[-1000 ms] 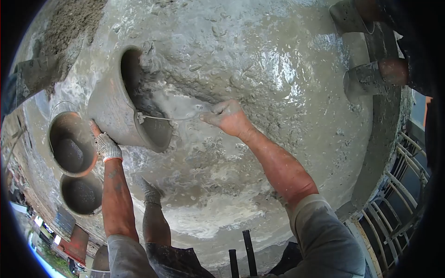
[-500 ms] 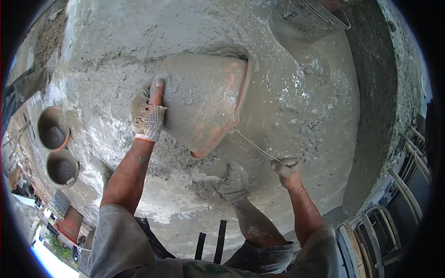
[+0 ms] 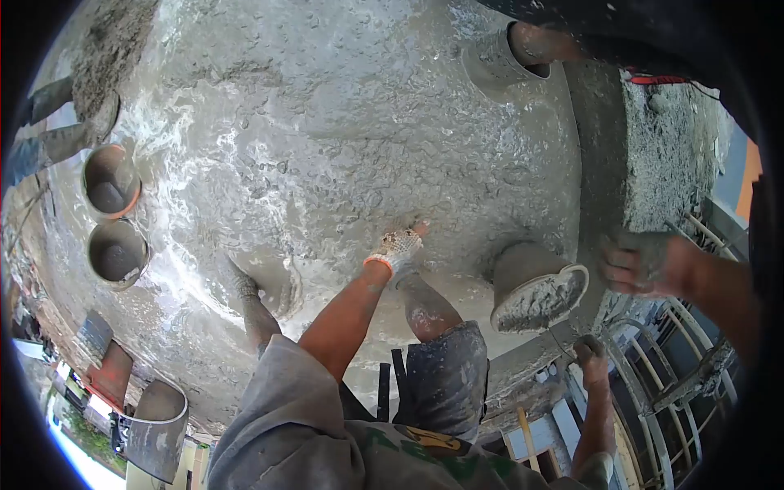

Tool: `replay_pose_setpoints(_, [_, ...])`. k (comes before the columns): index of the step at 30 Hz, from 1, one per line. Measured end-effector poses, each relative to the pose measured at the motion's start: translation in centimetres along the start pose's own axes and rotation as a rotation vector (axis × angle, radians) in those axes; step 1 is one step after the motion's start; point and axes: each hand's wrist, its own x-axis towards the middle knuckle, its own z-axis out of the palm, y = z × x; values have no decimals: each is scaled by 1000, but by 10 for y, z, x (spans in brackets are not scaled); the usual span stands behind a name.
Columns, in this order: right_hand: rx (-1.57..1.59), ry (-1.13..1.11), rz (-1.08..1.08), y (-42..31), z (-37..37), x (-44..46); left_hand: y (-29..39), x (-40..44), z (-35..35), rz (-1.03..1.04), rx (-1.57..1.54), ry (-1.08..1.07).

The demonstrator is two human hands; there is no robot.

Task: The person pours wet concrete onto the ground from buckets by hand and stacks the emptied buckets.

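Note:
My left hand (image 3: pixel 400 247), in a knitted glove with bare fingertips, is low over the wet grey concrete (image 3: pixel 367 171) beside my own leg. It holds nothing, and its fingers are partly hidden. At the right, my right hand (image 3: pixel 590 359) is closed on the thin wire handle of a bucket (image 3: pixel 523 269). The bucket leans on the concrete, its mouth toward me, filled with lumpy grey mix (image 3: pixel 539 302). A co-worker's mud-coated hand (image 3: pixel 633 263) is beside the bucket's rim, apart from it, with its fingers curled.
Two buckets (image 3: pixel 118 253) (image 3: pixel 112 180) with some grey mix stand at the left. Another person's legs (image 3: pixel 61 143) show at upper left. At upper right a limb enters a grey boot-like cylinder (image 3: pixel 494 65). A concrete edge (image 3: pixel 600 122) and metal bars (image 3: pixel 670 384) line the right side.
The tipped bucket between my hands is gone from there. My left hand has moved right and is off it. My right hand is lower right, with a filled bucket beside it; a co-worker's hand has appeared.

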Motion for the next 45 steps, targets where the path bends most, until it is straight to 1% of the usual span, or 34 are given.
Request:
replay_pose_setpoints(2, [-405,67,-123,21,-6,28,-54,-25,-58,-7,28,55])
replay_pose_setpoints(3, [-578,125,-178,33,-3,49,-88,-34,-95,-38,161,111])
replay_pose_setpoints(4, [-673,167,-218,42,1,73,-118,-40,-134,-85,287,187])
replay_pose_setpoints(6, [-773,205,-257,61,13,116,-159,-75,-208,-272,388,380])
replay_pose_setpoints(8, [-802,240,-270,71,25,150,-223,-99,-269,-448,166,561])
replay_pose_setpoints(9, [-807,249,-268,72,34,158,-218,-124,-291,-484,174,586])
replay_pose_setpoints(11, [-819,276,-245,70,52,163,-180,-167,-333,-512,171,600])
replay_pose_setpoints(12, [-823,293,-228,67,63,159,-195,-174,-342,-521,173,608])
replay_pose_setpoints(14, [-854,320,-202,63,85,146,-243,-176,-354,-418,287,753])
replay_pose_setpoints(17, [-876,350,-157,55,130,112,-281,-166,-380,-443,151,859])
replay_pose_setpoints(19, [-886,375,-122,55,160,80,-283,-168,-420,-559,-8,1035])
replay_pose_setpoints(20, [-916,379,-123,56,172,64,-285,-181,-453,-587,-127,992])
replay_pose_setpoints(21, [-975,378,-153,61,186,54,-312,-182,-486,-520,-100,1093])
replay_pose_setpoints(22, [-1124,376,-237,70,199,38,-344,-188,-528,-444,-88,1177])
replay_pose_setpoints(23, [-1382,364,-388,79,215,31,-373,-189,-571,-362,-112,1229])
replay_pose_setpoints(24, [-1570,376,-487,90,234,9,-403,-182,-615,-291,-189,1241])
replay_pose_setpoints(25, [-1634,399,-526,94,264,-17,-428,-168,-653,-243,-311,1207])
replay_pose_setpoints(26, [-1237,438,-335,77,311,-40,-449,-153,-683,-228,-460,1154])
replay_pose_setpoints(27, [-1004,291,-410,-5,374,-94,-473,-132,-710,-261,-352,1091])
replay_pose_setpoints(28, [-772,296,-236,-28,418,-108,-490,-125,-725,-328,-175,1021])
replay_pose_setpoints(30, [-750,189,-129,-66,489,-125,-518,-133,-743,-456,203,921])
replay_pose_setpoints(31, [-759,144,-150,-81,519,-135,-529,-145,-744,-488,326,891])
replay_pose_setpoints(32, [-735,102,-271,-84,543,-141,-534,-155,-743,-490,391,873])
replay_pose_setpoints(33, [-755,-9,-377,-129,563,-168,-534,-170,-737,-476,381,857])
replay_pose_setpoints(34, [-630,-16,-337,-155,583,-182,-522,-187,-723,-407,94,861])
replay_pose_setpoints(36, [-453,-70,-354,-193,617,-198,-501,-232,-712,-254,-477,885])
replay_pose_setpoints(37, [-421,-32,-366,-212,637,-202,-511,-250,-701,-100,-460,822])
replay_pose_setpoints(38, [-388,-3,-379,-232,658,-206,-503,-267,-678,-16,-410,800])
replay_pose_setpoints(39, [-392,53,-503,-255,681,-210,-409,-300,-639,-209,-916,773])
replay_pose_setpoints(40, [-390,111,-622,-276,702,-214,-560,-263,-636,-43,-623,716])
replay_pose_setpoints(41, [-379,85,-653,-295,722,-216,-495,-285,-607,5,-477,732])
replay_pose_setpoints(42, [-318,33,-731,-314,742,-216,-514,-281,-589,-79,-203,744])
replay_pose_setpoints(44, [-252,-42,-827,-343,775,-218,-529,-274,-545,-145,30,763])
replay_pose_setpoints(45, [-285,-81,-777,-356,787,-217,-499,-274,-527,-186,-2,740])
